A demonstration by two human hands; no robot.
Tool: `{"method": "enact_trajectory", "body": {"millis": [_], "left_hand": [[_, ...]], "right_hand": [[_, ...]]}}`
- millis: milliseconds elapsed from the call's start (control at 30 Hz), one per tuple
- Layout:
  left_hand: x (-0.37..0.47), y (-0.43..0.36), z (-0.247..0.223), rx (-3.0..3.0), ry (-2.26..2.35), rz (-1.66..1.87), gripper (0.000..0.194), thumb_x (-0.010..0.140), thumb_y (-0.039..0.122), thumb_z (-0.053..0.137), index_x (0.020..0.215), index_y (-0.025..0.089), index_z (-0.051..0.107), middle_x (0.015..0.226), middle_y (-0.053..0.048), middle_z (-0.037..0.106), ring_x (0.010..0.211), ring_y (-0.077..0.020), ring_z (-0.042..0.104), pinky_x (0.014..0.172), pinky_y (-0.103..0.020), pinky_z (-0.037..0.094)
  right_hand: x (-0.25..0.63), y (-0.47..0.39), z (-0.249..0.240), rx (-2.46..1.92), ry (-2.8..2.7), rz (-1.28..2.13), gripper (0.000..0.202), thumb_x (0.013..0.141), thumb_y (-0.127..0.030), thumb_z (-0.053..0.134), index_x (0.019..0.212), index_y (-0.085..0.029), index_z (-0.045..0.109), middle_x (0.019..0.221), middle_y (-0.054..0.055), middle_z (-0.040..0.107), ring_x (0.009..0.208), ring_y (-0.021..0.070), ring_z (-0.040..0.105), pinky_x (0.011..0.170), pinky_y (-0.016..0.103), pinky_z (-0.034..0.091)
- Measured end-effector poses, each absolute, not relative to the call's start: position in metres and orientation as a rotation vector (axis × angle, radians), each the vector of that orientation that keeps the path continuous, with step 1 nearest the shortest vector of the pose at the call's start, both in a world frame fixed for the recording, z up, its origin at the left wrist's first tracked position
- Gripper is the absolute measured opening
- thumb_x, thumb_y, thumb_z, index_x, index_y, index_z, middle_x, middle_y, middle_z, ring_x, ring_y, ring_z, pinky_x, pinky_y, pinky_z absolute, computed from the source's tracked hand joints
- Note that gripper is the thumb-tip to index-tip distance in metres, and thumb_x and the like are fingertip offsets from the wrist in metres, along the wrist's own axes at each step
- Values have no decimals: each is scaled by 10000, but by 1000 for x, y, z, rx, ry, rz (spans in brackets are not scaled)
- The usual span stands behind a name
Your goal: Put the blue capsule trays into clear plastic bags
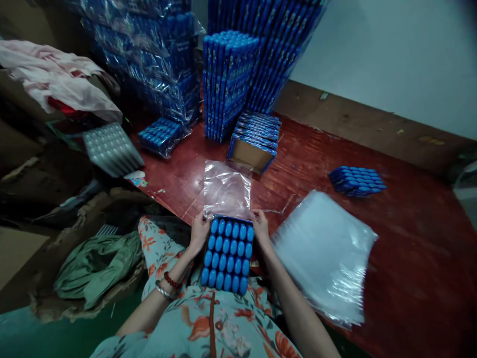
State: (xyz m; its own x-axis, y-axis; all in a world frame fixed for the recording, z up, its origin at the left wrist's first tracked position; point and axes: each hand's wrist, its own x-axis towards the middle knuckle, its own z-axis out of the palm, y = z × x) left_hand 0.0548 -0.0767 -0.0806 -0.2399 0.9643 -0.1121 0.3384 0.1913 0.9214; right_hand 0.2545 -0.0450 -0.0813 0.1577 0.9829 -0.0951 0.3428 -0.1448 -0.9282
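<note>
A clear plastic bag (227, 188) lies flat at the table's near edge, its mouth toward me. My left hand (200, 229) is closed at the left corner of that mouth, and my right hand (261, 226) pinches the right corner. Between my hands, against my lap, rests a pack of blue oval-topped pieces (227, 256) set in rows. The far edge of the pack meets the bag's mouth; whether it sits inside the film I cannot tell. Fingertips on both sides are partly hidden by the film and the pack.
A stack of clear bags (328, 253) lies to the right, with a small blue pack (357, 180) beyond. An open box of printed cards (255, 139) stands ahead, before tall blue stacks (229, 84). Left are a wrapped pack (160, 135), silvery trays (112, 149) and a carton holding green cloth (100, 268).
</note>
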Motion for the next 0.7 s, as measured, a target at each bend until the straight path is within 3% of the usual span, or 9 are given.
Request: {"method": "enact_trajectory", "body": {"millis": [167,300,433,567,700], "left_hand": [[51,-87,-76,1304,1730,943,164,796,224,469,888,152,584,631,17,579,603,-146,537,607,-248,426],[48,-92,-65,1424,1725,817,104,802,210,474,831,171,567,627,6,554,593,-153,516,602,-256,395],[48,-92,-58,1572,1857,700,160,854,240,456,964,192,561,755,-38,595,721,-193,570,675,-290,424],[43,-79,-55,1700,1705,939,283,848,289,491,1094,153,533,959,-80,589,845,-188,570,778,-312,463],[38,-65,-52,1611,1564,913,263,857,364,510,973,150,605,862,-52,630,765,-164,575,725,-274,457]], "right_hand": [[257,-83,-73,-1666,-1300,1011,258,788,-440,458,897,-206,479,756,40,632,651,196,591,608,314,452],[265,-109,-60,-1732,-1370,1005,274,830,-405,438,995,-195,500,697,9,611,596,188,566,576,301,427],[273,-102,-50,-1843,-1415,909,305,841,-468,423,912,-195,538,637,-3,558,590,186,535,576,299,402],[282,-83,-39,-1839,-1710,699,295,809,-471,478,841,-193,571,726,12,550,678,183,522,656,308,396],[288,-72,-36,-1674,-1808,879,231,812,-402,466,757,-190,542,711,5,544,669,167,514,646,292,396]]}}
